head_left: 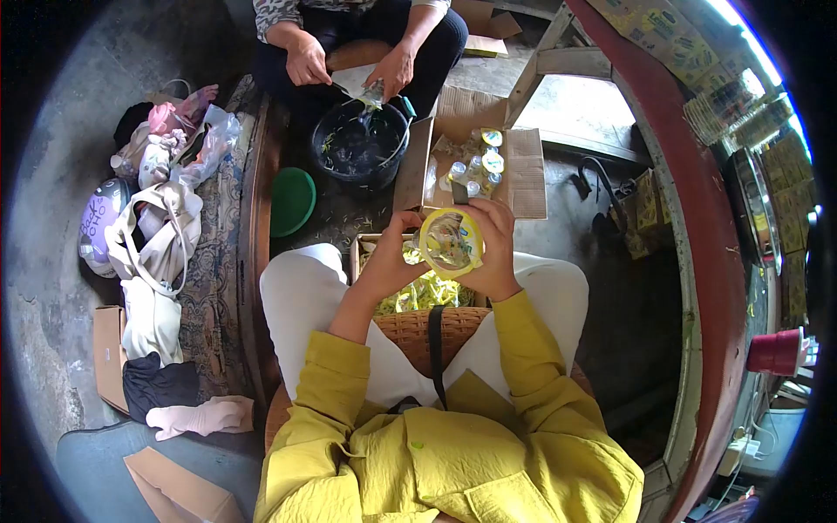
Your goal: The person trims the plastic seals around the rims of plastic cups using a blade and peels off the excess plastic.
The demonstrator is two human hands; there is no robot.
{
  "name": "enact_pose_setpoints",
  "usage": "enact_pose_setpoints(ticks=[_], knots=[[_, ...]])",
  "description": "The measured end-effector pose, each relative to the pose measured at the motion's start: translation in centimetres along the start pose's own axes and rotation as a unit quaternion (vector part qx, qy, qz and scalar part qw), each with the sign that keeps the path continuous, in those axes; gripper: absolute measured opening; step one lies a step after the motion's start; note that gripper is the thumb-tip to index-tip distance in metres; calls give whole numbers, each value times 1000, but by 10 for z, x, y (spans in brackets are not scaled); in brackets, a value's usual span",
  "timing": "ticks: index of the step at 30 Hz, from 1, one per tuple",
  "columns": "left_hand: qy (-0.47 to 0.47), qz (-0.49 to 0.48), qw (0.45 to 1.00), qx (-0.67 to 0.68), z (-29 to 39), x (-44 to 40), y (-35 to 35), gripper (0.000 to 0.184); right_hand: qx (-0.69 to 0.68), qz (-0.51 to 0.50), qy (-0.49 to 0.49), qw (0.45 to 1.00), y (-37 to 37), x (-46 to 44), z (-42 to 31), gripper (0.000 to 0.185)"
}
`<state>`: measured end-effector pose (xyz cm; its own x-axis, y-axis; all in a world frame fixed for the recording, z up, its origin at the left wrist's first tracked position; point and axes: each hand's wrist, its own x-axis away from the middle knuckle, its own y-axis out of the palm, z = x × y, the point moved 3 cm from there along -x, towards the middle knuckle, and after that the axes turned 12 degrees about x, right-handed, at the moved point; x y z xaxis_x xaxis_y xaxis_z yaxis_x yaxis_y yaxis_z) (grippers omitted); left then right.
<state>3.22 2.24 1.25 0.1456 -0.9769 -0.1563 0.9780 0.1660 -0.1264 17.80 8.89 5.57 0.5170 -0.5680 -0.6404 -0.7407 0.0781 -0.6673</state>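
Between my two hands is a round cup [451, 243] with a yellow rim, its round face turned up toward me. My left hand [391, 261] grips its left side, fingers bent around the edge. On the right side my right hand [491, 248] is closed around it, with a small dark piece visible by the fingertips. Beneath the cup, an open box of yellow-green wrappers [410, 299] sits by a woven basket [421, 338]. Just beyond my hands, an open cardboard box [525, 190] holds several small cups with round lids [493, 163].
Across from me a seated person's hands [394, 70] hold something over a dark bucket [342, 174] of liquid. A green lid [292, 202] lies left of it. Bags [157, 227] and clothes line the far left; a red-edged frame [645, 174] curves along the right.
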Motion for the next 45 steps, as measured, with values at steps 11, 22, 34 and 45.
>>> enact_pose_setpoints(ticks=[11,22,34,45], knots=[[165,108,935,-296,58,9,-15,28,125,-2,20,992,7,1,-3,54],[113,96,911,-384,51,5,-1,19,102,-22,-6,995,18,6,-2,56],[83,209,928,-296,34,16,-47,13,61,34,30,997,7,7,23,61],[67,218,933,-279,7,4,-26,14,46,63,39,996,3,9,21,66]])
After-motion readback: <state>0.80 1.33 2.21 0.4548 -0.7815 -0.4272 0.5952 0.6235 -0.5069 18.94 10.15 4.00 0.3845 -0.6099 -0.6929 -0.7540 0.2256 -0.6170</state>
